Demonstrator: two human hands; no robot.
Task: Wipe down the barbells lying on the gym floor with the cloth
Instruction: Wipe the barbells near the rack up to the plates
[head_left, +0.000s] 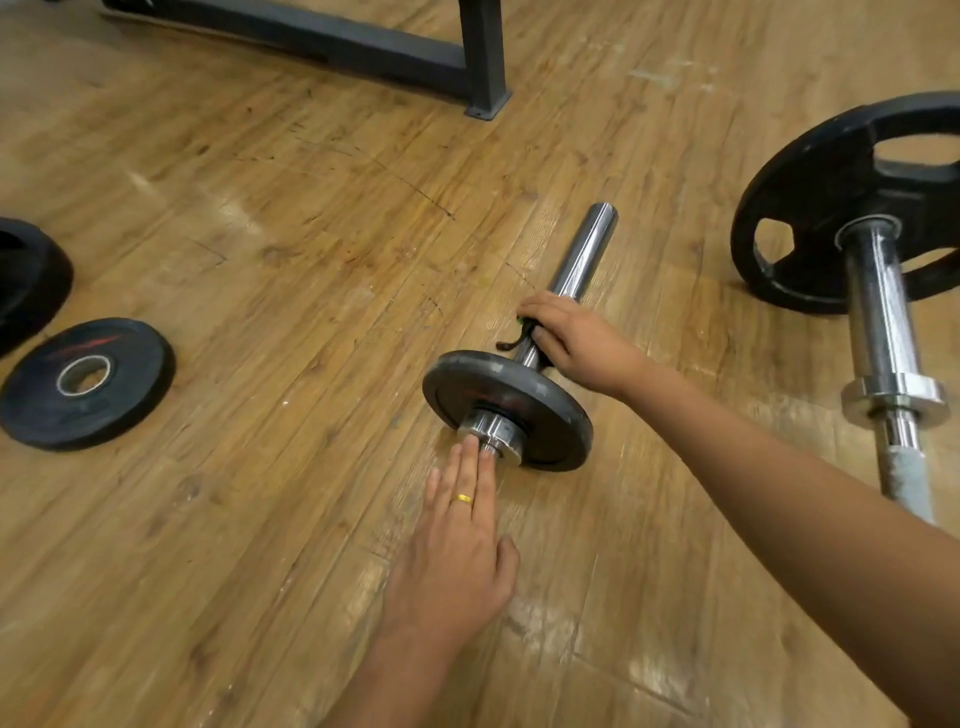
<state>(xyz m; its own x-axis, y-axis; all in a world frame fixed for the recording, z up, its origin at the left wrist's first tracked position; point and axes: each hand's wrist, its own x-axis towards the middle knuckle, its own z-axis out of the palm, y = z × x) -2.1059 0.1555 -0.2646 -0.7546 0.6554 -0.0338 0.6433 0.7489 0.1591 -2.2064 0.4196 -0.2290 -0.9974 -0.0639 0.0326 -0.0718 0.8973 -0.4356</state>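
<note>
Head view: right hand (576, 345) grips the clip (511, 343) on the barbell (584, 249), left hand (457, 545) rests straight fingers on its collar (493, 428); seemingly pre-wipe stripping, next squeezing the clip off.

Left grip (457, 540) flat, fingers (469, 465) straight; right grip (576, 343) curled, seemingly clasping something.

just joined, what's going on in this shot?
A person is working on a barbell lying on the wood floor. The right hand grips a spring clip on the sleeve just outside a small black plate. The left hand is flat, fingertips touching the chrome collar on the plate's other side. No cloth is in view. A second barbell lies to the right.
</note>
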